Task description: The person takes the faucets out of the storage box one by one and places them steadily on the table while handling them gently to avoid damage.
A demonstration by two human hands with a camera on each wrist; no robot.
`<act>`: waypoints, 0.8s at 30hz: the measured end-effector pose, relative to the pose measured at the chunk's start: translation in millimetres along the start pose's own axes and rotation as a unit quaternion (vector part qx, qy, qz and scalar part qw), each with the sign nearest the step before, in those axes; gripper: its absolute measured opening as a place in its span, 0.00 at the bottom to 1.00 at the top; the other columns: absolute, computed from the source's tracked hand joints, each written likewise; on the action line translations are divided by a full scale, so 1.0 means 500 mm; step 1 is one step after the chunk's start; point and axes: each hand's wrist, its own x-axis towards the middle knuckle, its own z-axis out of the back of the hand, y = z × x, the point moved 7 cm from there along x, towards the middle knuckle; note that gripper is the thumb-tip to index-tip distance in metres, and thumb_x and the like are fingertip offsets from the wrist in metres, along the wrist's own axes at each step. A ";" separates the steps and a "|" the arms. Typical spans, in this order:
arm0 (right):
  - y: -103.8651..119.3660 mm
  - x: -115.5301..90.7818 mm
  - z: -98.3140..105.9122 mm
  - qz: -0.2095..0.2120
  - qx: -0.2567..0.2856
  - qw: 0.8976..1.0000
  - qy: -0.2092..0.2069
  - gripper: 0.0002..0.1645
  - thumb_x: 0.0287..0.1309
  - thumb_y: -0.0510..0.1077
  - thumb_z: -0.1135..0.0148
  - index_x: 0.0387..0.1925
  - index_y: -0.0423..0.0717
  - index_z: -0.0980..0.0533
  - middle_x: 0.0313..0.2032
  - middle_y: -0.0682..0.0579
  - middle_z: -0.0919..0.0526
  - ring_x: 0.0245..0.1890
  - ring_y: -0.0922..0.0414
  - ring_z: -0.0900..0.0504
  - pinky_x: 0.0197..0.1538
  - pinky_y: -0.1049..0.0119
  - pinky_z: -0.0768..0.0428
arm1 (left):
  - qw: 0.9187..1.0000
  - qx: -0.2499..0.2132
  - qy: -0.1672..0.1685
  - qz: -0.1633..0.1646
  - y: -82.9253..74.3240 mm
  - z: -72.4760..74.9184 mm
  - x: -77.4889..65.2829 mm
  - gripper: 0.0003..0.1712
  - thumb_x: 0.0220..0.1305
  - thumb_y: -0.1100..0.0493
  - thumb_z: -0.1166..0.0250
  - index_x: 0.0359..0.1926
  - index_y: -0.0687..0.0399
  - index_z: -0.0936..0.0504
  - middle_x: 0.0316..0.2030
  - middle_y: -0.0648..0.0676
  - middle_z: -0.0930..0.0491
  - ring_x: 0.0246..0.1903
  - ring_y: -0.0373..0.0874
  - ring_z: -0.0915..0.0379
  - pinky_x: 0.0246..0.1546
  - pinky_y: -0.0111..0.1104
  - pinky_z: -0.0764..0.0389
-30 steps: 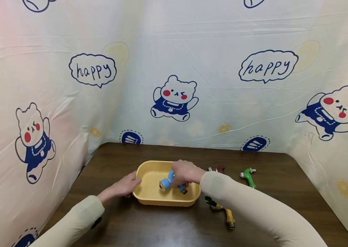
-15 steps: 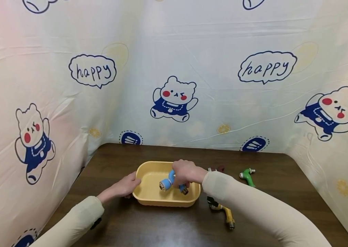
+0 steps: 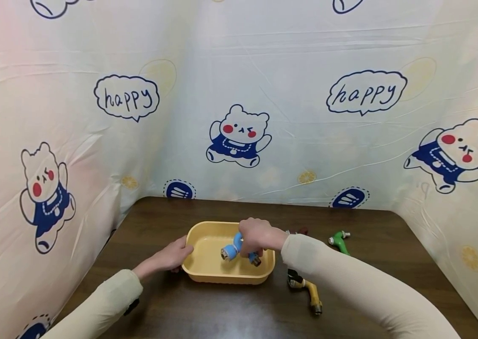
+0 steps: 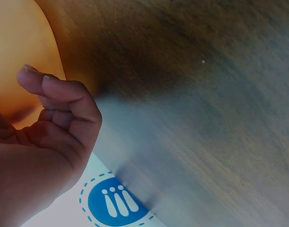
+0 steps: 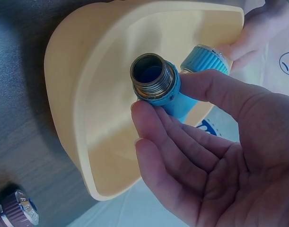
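A pale yellow plastic basin (image 3: 230, 278) sits on the dark wooden table. My left hand (image 3: 174, 254) grips its left end, thumb over the rim; in the left wrist view the curled fingers (image 4: 64, 92) lie against the outer wall. Over the inside of the basin, my right hand (image 3: 257, 235) holds a light blue water tap (image 3: 231, 252). Seen from the right wrist, thumb and fingertips pinch the tap's body (image 5: 182, 105) just behind its brass threaded end (image 5: 156, 78), and the ribbed blue knob (image 5: 205, 60) points toward the basin's far end.
Right of the basin lie a yellow tap (image 3: 314, 296) with a black part, a green tap (image 3: 340, 242) and a dark red tap (image 3: 302, 231), the last two partly behind my right sleeve. A printed curtain (image 3: 239, 61) encloses the table's back and sides.
My right hand and the blue tap have shifted slightly to the right over the basin. The left hand and the basin stay nearly in place.
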 end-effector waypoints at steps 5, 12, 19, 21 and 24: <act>-0.005 -0.003 0.002 0.001 0.005 1.000 0.000 0.13 0.55 0.41 0.25 0.21 0.49 0.22 0.13 0.52 0.19 0.19 0.53 0.12 0.16 0.67 0.30 | 1.000 -0.016 0.002 0.018 0.059 -0.006 0.027 0.24 0.79 0.51 0.52 0.65 0.64 0.34 0.23 0.54 0.22 0.13 0.46 0.27 0.11 0.37 0.24; -0.012 -0.015 0.009 -0.001 0.001 1.000 -0.005 0.12 0.55 0.42 0.24 0.22 0.48 0.21 0.16 0.50 0.16 0.20 0.52 0.12 0.16 0.68 0.28 | 1.000 -0.005 -0.003 0.001 -0.003 0.002 -0.002 0.25 0.78 0.52 0.51 0.62 0.69 0.34 0.22 0.54 0.23 0.13 0.46 0.28 0.11 0.37 0.24; -0.021 -0.017 0.014 -0.010 0.000 1.000 -0.002 0.12 0.54 0.43 0.23 0.24 0.46 0.21 0.15 0.50 0.17 0.18 0.52 0.13 0.16 0.67 0.27 | 0.999 -0.010 -0.024 0.047 0.000 -0.002 -0.002 0.18 0.77 0.58 0.50 0.60 0.65 0.31 0.21 0.57 0.22 0.12 0.48 0.29 0.11 0.37 0.25; -0.022 -0.019 0.016 -0.007 -0.001 1.000 -0.004 0.13 0.54 0.43 0.23 0.23 0.46 0.21 0.15 0.50 0.17 0.18 0.52 0.13 0.15 0.67 0.27 | 0.998 -0.012 -0.020 0.052 0.050 -0.004 0.023 0.18 0.78 0.56 0.50 0.61 0.61 0.31 0.21 0.57 0.21 0.12 0.48 0.28 0.10 0.37 0.25; -0.023 -0.024 0.020 -0.005 -0.002 1.000 -0.004 0.14 0.55 0.44 0.23 0.21 0.46 0.20 0.14 0.49 0.17 0.18 0.52 0.13 0.15 0.67 0.28 | 1.000 0.000 -0.008 0.031 0.077 -0.006 0.038 0.21 0.78 0.54 0.51 0.64 0.63 0.33 0.22 0.57 0.21 0.12 0.48 0.28 0.11 0.39 0.24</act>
